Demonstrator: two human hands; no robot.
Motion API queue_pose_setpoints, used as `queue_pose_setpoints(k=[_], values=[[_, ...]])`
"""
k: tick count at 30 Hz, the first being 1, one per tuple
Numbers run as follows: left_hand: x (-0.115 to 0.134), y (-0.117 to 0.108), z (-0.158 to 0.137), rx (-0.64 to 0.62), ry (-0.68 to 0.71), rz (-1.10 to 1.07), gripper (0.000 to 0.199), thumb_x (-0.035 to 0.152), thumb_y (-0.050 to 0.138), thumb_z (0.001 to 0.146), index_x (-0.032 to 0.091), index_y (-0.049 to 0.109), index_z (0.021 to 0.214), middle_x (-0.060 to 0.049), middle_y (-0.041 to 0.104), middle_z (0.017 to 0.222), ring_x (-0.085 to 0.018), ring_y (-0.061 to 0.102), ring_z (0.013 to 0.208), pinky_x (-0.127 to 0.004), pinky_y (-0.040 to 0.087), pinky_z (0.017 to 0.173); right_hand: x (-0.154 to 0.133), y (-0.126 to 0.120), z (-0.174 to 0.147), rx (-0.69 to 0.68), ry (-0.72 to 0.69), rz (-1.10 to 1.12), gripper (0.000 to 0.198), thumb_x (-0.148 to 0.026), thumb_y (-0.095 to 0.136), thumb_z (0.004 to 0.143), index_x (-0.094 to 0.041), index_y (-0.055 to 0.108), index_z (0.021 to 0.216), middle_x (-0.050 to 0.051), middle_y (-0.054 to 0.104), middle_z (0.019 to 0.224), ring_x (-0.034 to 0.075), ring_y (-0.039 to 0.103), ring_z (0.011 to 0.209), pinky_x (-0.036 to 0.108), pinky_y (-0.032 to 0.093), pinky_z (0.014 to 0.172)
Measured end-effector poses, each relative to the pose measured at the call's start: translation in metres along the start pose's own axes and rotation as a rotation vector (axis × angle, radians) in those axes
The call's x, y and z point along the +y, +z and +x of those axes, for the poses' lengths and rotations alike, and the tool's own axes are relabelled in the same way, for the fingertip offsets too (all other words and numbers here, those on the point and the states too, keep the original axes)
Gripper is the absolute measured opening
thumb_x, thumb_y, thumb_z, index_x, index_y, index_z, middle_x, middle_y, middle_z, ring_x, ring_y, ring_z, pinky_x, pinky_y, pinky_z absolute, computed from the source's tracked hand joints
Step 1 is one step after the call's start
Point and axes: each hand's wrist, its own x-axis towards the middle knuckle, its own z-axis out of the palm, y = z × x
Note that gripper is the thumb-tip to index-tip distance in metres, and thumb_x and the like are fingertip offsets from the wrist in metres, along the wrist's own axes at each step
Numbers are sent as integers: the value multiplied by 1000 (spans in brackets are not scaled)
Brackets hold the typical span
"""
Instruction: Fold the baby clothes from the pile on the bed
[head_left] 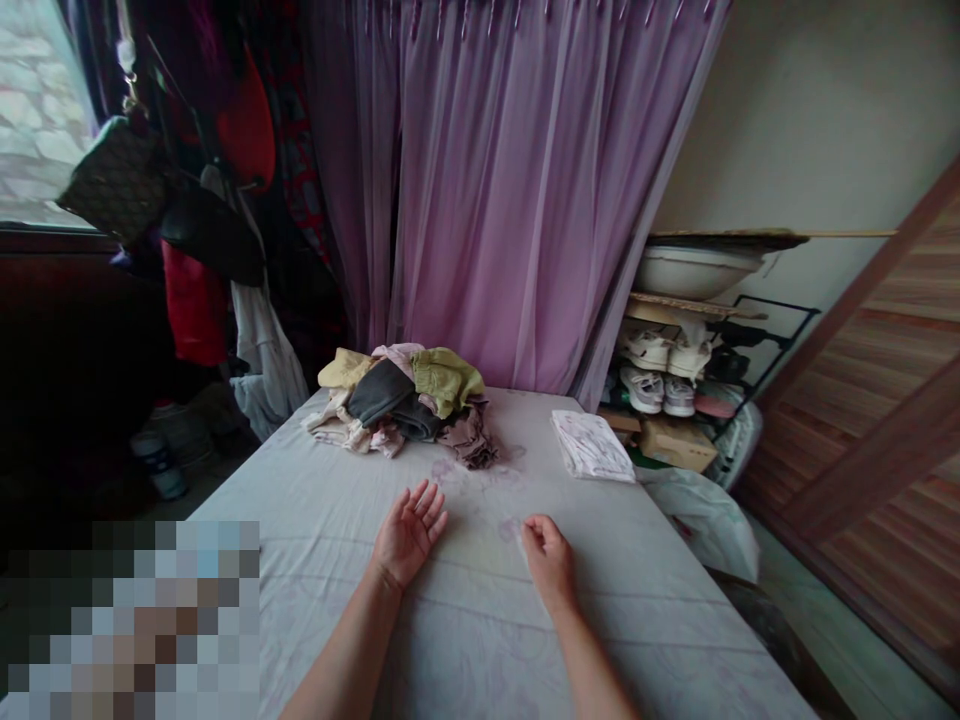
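Observation:
My left hand (410,533) lies palm up over the pale bedsheet (480,640), fingers stretched and slightly apart, holding nothing. To its right, my right hand (550,558) is curled into a loose fist, and nothing shows in it. Beyond both hands sits a heap of crumpled clothes: a green garment (450,380) on top, a dark grey one (381,391), a yellow one (345,368) and a brown one (471,437). A folded white cloth with a faint purple pattern (592,445) lies apart from the heap, ahead and right of my right hand.
Purple curtains (502,200) hang behind the bed. At right stands a rack with sneakers (658,390), a cardboard box (677,443) and a white basin (697,270). Bags (120,180) and clothes hang at left. A blurred patch (150,640) covers the lower left.

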Motion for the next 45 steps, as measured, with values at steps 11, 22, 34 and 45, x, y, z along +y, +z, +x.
queue_pose_setpoints(k=[11,22,34,45], values=[[-2,-9,1,-29,30,83,31,30,48,97,18,59,123,-9,71,111,-20,70,96,-36,53,86,8,-10,-36,-61,1,165,46,-67,56,73,-22,64,75,3,67,65,18,61,59,26,49,58],[0,-6,-1,-32,23,127,35,31,47,97,18,55,129,-10,70,113,-21,69,98,-38,54,87,4,-11,-37,-25,40,250,45,-65,55,74,-21,63,76,2,65,62,16,59,55,25,46,55],[1,-5,-4,-29,43,161,43,30,48,96,18,49,137,-11,68,119,-22,67,103,-38,53,90,-11,-15,-46,-104,-32,175,28,-47,50,78,-22,63,74,2,66,63,18,62,57,24,47,55],[-1,-3,-6,-2,75,146,38,28,47,97,19,52,133,-11,68,118,-20,68,100,-37,53,87,-12,-21,-56,-187,-92,113,22,-42,53,77,-23,64,74,3,69,66,18,64,61,24,47,57]])
